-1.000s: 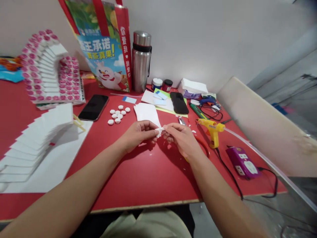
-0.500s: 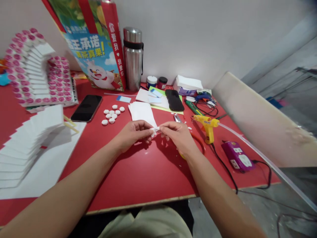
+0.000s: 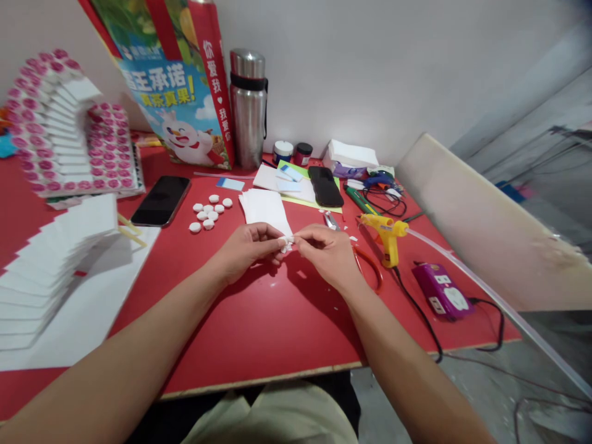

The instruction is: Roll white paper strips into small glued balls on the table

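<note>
Between my two hands is a small piece of white paper [image 3: 287,244] with ragged, cut-looking edges. My left hand [image 3: 254,250] is closed, pinching its left side between thumb and forefinger. From the other side my right hand [image 3: 326,254] pinches it too, fingertips nearly meeting the left ones. A stack of white paper [image 3: 266,208] lies just beyond the hands. Left of the stack sit several round white pieces [image 3: 208,216]. Scissors with an orange handle [image 3: 377,271] lie partly hidden under my right hand.
A yellow glue gun [image 3: 386,231] with a long clear stick and a purple power box [image 3: 444,293] are at right. At left stand a fanned white paper form [image 3: 60,265], a phone [image 3: 161,201] and a pink-and-white paper model [image 3: 50,142]. Behind are a steel flask [image 3: 248,117] and a bag [image 3: 176,92].
My right hand has shifted slightly left and turned, closer to the left fingertips, uncovering more of the orange handle. The left hand stays almost in place.
</note>
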`<state>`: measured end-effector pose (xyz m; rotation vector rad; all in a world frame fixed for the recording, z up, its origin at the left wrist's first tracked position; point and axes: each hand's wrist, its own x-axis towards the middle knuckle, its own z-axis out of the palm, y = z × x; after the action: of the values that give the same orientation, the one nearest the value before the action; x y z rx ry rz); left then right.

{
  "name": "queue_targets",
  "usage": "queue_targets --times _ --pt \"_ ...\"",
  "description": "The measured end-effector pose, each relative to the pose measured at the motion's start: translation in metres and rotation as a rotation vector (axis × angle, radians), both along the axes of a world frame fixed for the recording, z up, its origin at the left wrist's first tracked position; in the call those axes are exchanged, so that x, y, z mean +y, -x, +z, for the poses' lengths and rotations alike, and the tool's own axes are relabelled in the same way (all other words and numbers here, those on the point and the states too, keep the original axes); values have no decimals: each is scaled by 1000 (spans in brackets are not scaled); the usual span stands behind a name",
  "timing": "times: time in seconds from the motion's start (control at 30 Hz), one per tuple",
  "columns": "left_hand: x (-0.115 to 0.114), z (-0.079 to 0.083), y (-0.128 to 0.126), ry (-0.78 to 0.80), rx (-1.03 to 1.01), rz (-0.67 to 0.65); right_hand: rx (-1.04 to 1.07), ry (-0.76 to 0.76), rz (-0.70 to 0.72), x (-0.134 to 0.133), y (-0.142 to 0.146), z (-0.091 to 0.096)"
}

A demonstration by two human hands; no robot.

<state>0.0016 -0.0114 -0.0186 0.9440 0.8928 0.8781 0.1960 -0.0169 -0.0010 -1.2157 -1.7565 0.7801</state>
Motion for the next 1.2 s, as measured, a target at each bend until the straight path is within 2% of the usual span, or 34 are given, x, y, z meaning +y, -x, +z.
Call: queue_targets --times 0.3,0.57,0.83,1.2 --pt "-2 3 -3 -24 16 29 1 -5 -8 -2 1 -2" --pt "-4 3 -6 -67 36 79 -73 -126 5 -7 4 4" --pt "-6 8 -8 -107 96 125 -88 -215 76 -11 2 7" --pt "-8 9 -6 -193 121 107 -112 -282 114 -13 1 5"
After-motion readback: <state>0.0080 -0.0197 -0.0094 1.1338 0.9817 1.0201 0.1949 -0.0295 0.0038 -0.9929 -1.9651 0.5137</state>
